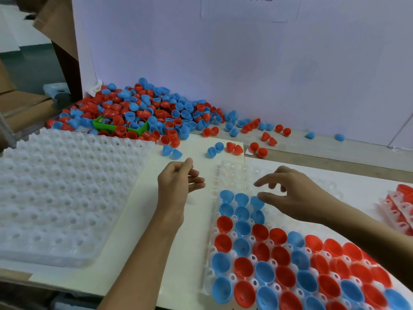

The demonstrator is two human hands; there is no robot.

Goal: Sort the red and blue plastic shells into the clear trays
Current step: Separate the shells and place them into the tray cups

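1. Two bare hands hover over the work surface, and neither holds a shell.
2. Left hand [176, 182] floats above the cream board [138, 220], fingers loosely curled with the index raised; nothing sits between them.
3. Right hand [292, 193] reaches in over the far end of the clear tray [230, 171], fingers spread and relaxed, thumb just at the edge of a blue shell [257, 202] in the tray's farthest filled row. Whether it truly touches that shell, I cannot tell.
4. That tray runs from centre to bottom right, its near pockets packed with red and blue shells [290, 265], open side up, colours mixed; the far pockets beyond the hands are bare.
5. Loose shells lie on the board just beyond the left hand, a blue pair [171, 151] among them.
6. Big heap of red and blue shells [143, 108] is piled against the white backboard [223, 63], half burying a green bin [100, 124].
7. Over on the left, a stack of white pocketed trays [62, 186] waits unfilled.
8. Far right edge: another tray with red shells [402, 209], partly cut off.
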